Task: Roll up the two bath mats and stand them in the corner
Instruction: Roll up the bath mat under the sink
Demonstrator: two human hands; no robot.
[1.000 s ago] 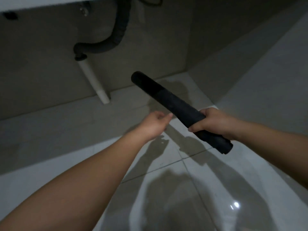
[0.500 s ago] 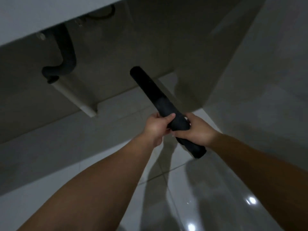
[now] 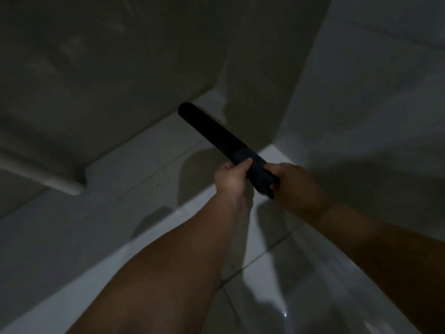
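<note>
A dark bath mat (image 3: 212,131), rolled into a tight tube, slants through the air from the lower right up to the upper left, its far end pointing at the corner (image 3: 221,92) where two walls meet the floor. My left hand (image 3: 231,175) grips the roll near its lower end from the left. My right hand (image 3: 292,183) holds the same end from the right. Only one mat is in view.
A white drain pipe (image 3: 41,175) ends at the wall base on the left. Glossy pale floor tiles (image 3: 168,174) run to the corner. A tiled wall (image 3: 361,104) rises on the right. The room is dim.
My left hand, free a second ago, has closed on the roll beside my right hand. My view has swung right, so the black hose and sink edge are gone.
</note>
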